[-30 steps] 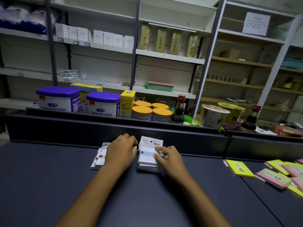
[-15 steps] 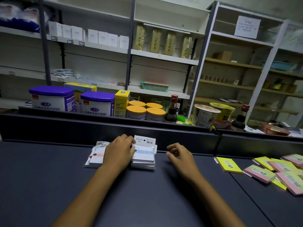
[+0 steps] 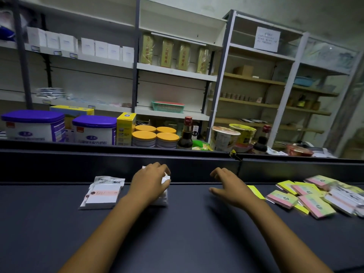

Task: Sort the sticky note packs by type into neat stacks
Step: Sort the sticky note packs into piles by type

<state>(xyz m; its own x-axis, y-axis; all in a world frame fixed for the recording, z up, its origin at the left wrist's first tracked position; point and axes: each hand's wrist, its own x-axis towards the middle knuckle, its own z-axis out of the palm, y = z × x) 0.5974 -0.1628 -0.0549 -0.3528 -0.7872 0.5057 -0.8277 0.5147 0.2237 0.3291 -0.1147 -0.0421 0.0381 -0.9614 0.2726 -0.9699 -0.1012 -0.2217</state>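
Note:
A stack of white sticky note packs (image 3: 165, 191) lies on the dark counter against the back wall. My left hand (image 3: 149, 182) rests flat on top of it and hides most of it. To its left lies a second stack of white packs with a pink band (image 3: 102, 195). My right hand (image 3: 230, 186) hovers over bare counter with fingers spread and nothing in it. Just beyond it lies a yellow pack (image 3: 256, 192). At the right is a loose heap of pink-and-green packs (image 3: 315, 205), yellow packs and white packs.
A raised dark ledge (image 3: 118, 164) runs along the back of the counter (image 3: 177, 233). Behind it stand purple-lidded tubs (image 3: 33, 125), orange-lidded tins (image 3: 155, 136), a sauce bottle (image 3: 186, 133), noodle cups (image 3: 223, 137), and shelving with boxes.
My right hand has let go of the white stack and moved right, toward the loose heap. My left hand has slid on top of the white stack. The view has turned right.

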